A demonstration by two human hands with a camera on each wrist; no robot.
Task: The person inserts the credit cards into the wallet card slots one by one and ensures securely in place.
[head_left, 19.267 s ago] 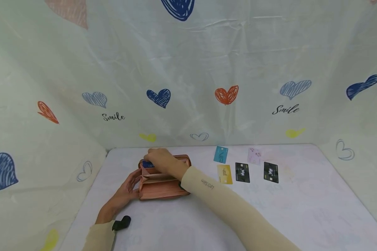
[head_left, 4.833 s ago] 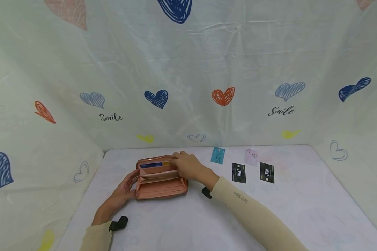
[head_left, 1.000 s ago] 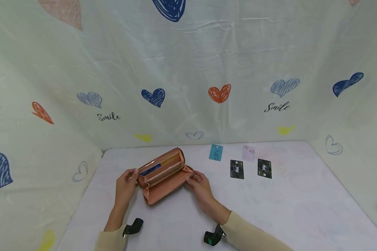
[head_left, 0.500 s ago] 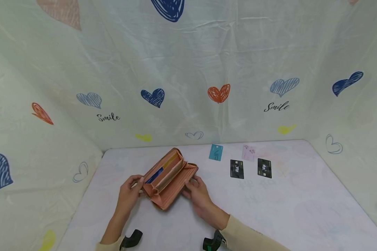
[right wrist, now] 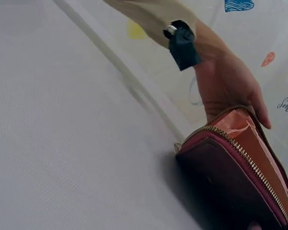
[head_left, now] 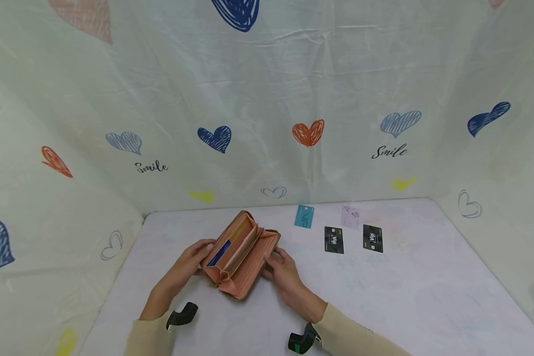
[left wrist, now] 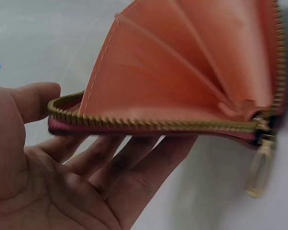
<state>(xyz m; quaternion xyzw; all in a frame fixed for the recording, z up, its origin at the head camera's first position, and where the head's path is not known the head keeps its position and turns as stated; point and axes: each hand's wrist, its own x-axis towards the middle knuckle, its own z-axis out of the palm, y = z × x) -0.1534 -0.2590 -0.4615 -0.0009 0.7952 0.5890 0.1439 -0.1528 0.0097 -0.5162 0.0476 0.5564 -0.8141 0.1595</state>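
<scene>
A pink zip-around wallet (head_left: pixel 251 266) is spread open and turned at an angle between my two hands. My left hand (head_left: pixel 186 263) grips its left end; in the left wrist view the fingers (left wrist: pixel 134 184) run beneath the zipped edge, thumb at the rim. The right hand (head_left: pixel 287 282) holds the opposite side, thumb on the inner face. A blue card (head_left: pixel 219 253) and a yellow card (head_left: pixel 239 229) show in the rear pocket. A gold zipper pull (left wrist: pixel 260 170) hangs from the corner. In the right wrist view, the wallet's dark outer cover (right wrist: pixel 221 184) faces the camera.
On the white table (head_left: pixel 405 306) to the right lie a teal VIP card (head_left: pixel 304 216), a pale pink card (head_left: pixel 350 217), and two black VIP cards, one nearer (head_left: pixel 333 240) and one farther right (head_left: pixel 373 238). A heart-printed curtain (head_left: pixel 258 89) stands behind.
The yellow card, on the table in the oldest frame, is now in the wallet. The right hand moved from the pocket to the wallet's right side. The wallet has been turned counterclockwise.
</scene>
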